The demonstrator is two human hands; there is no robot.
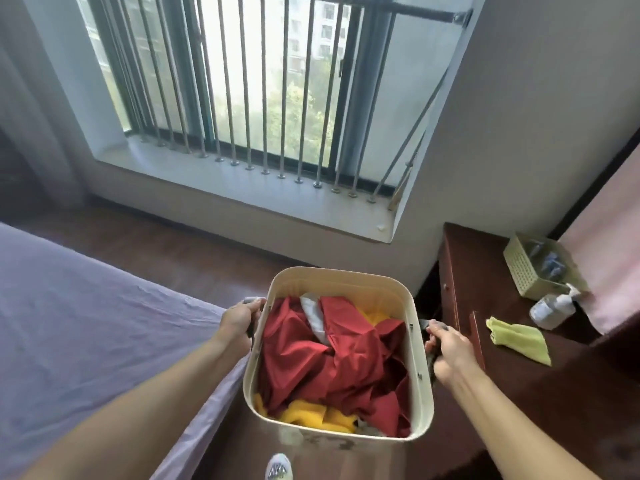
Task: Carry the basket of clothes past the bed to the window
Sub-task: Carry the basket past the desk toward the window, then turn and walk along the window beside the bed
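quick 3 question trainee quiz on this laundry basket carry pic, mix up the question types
1. True or false: both hands grip the basket.
2. Which side is the bed on? A) the person's left B) the person's right
3. Fill in: most of the clothes are ___.

Key:
1. True; left hand and right hand each hold a side handle.
2. A
3. red
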